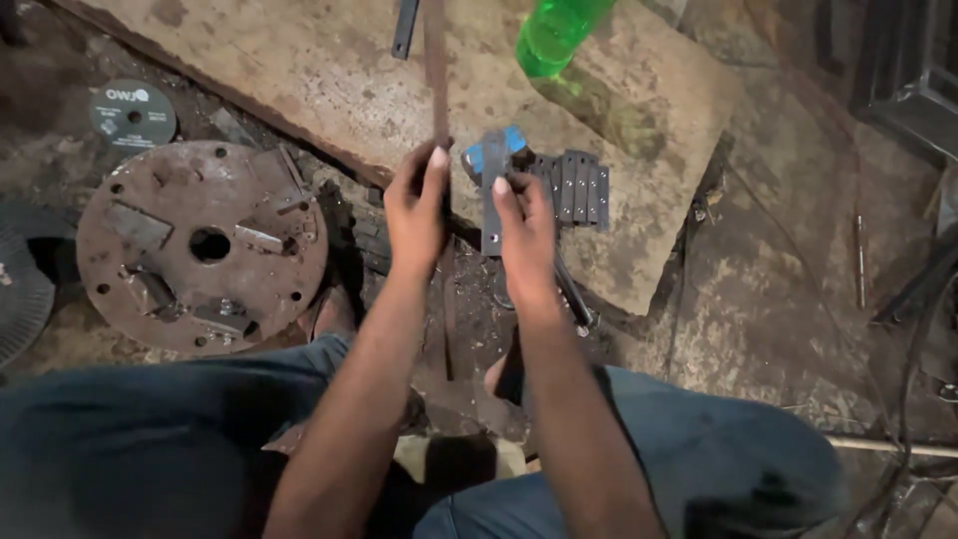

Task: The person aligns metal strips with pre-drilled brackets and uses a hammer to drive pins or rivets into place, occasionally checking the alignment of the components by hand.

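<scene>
Head view, looking down at both hands over a workshop floor. Left hand [417, 208] closed around a long rusty flat bar [436, 70], thumb up against it; bar standing near upright, running up past the top edge of frame and down between the knees. Right hand [523, 232] pinching a short grey drilled metal plate [493, 190], thumb pressed on its face, plate held upright just beside the bar; cannot tell if the two touch. Blue object [515, 140] partly hidden behind the plate, kind unclear.

Row of similar drilled metal plates [577, 187] lying side by side on a stained stone slab [299, 60], just behind the right hand. Green plastic bottle [555, 32] above the slab, blurred, top cut off by frame. Round rusty steel disc [202, 247] with centre hole and small metal scraps on it, on the floor at left. Grey cutting disc [133, 113] above it, well apart from the hands. Edge of another abrasive disc [18, 289] at far left. Thin metal rod [860, 262] on the floor at right. Blue jeans [699, 449] on both legs, bottom of frame.
</scene>
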